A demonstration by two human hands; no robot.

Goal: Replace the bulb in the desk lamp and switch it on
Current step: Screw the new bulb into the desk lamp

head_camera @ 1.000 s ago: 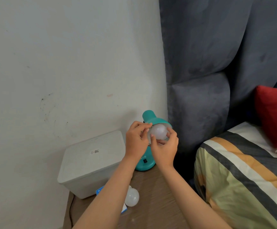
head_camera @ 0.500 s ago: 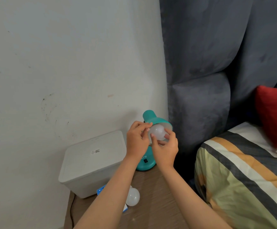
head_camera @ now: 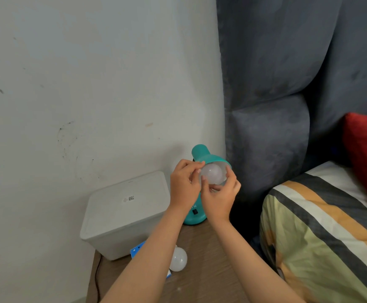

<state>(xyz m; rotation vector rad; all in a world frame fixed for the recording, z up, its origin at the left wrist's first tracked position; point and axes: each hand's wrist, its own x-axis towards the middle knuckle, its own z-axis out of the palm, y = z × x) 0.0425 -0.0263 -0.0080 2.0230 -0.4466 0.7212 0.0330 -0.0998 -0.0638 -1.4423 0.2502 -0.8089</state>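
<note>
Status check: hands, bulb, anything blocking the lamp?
Left hand pinching lamp shade rim. Right hand gripping bulb at shade mouth. Spare bulb on table. Nothing blocking.

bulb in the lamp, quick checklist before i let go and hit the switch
1. Right hand grips bulb: ok.
2. Left hand steadies shade at its rim: ok.
3. Bulb fully screwed in: cannot tell, socket hidden.
4. Switch on the lamp base in view, unblocked: ok.
5. Bulb lit: not ok, dark.
6. Spare bulb lies on the table, apart from the base: ok.
</note>
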